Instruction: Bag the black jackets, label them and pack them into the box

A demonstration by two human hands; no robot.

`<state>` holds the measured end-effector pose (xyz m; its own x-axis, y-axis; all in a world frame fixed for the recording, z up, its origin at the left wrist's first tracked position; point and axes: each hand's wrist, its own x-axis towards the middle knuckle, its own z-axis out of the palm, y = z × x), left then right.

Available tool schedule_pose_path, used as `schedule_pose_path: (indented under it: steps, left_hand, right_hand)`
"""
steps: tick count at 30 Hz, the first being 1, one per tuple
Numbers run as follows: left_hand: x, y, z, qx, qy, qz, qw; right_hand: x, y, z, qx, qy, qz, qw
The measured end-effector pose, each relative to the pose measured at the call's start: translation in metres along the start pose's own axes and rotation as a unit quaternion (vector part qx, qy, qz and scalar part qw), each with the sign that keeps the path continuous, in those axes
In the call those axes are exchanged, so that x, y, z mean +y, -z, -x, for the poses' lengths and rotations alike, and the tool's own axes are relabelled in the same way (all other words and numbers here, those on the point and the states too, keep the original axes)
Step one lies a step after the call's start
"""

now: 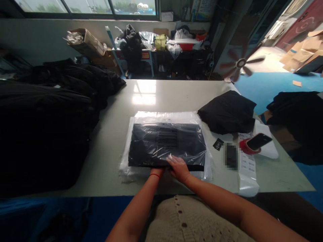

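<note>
**Left hand**: at the near edge of the bag, palm and fingers hidden behind the plastic. Grip state: cannot be determined.

**Right hand**: lying flat and open on the plastic, fingers together and pointing toward the left hand. No grasp is visible.

**Bagged item:** folded black garment, inside the clear bag, lying flat at table centre, directly in front of the person.

**Clear bag**: margin of loose film on all visible sides of the garment. A barcode shows at the garment's upper middle. Closure state at the near edge: cannot be determined; the hands cover it.

**Completed:** one garment folded and inside a bag.

**Outstanding:** a second folded black bundle lies unbagged just right of the clear bag. Larger black garment piles lie at the left and right of the table.

**Nearby items:** small black tag, a pixelated dark rectangle, and a white plastic sheet, all right of the bag. A phone rests on a red holder near the sheet.

**Work surface:** pale table.
</note>
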<state>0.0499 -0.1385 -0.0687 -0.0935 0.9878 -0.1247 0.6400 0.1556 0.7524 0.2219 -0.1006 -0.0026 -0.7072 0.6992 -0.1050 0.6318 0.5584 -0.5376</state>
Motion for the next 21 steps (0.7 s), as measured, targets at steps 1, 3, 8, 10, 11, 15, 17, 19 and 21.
schedule_pose_path:
  steps: [1, 3, 8, 10, 11, 15, 17, 19, 21]
  left_hand:
    - [0.002, 0.002, 0.002, -0.001, 0.011, -0.024, 1.000]
    - [0.008, 0.008, 0.009, -0.005, 0.055, -0.052, 0.997]
    - [0.017, 0.011, 0.050, 0.044, 0.093, -0.146, 0.984]
    - [0.017, 0.008, 0.069, 0.100, 0.032, -0.184, 0.977]
    - [0.016, 0.006, 0.077, 0.112, -0.001, -0.200, 0.974]
    - [0.021, 0.002, 0.081, 0.043, -0.070, -0.252, 0.964]
    - [0.027, 0.003, 0.068, 0.012, -0.072, -0.275, 0.959]
    - [0.034, 0.005, 0.052, 0.005, -0.058, -0.293, 0.954]
    - [0.040, 0.007, 0.037, 0.007, -0.037, -0.306, 0.951]
  right_hand:
    - [0.003, -0.005, 0.000, 0.008, 0.005, 0.025, 1.000]
    - [0.007, -0.008, -0.003, 0.026, 0.004, 0.063, 0.998]
    - [0.013, 0.015, -0.022, 0.013, 0.021, 0.072, 0.997]
    - [0.014, 0.028, -0.032, 0.022, 0.021, 0.055, 0.998]
    - [0.014, 0.034, -0.036, 0.029, 0.018, 0.047, 0.998]
    - [0.016, 0.050, -0.051, 0.050, 0.015, 0.032, 0.998]
    - [0.017, 0.054, -0.056, 0.069, 0.020, 0.035, 0.997]
    - [0.017, 0.057, -0.060, 0.094, 0.030, 0.057, 0.993]
    - [0.019, 0.055, -0.062, 0.121, 0.050, 0.094, 0.987]
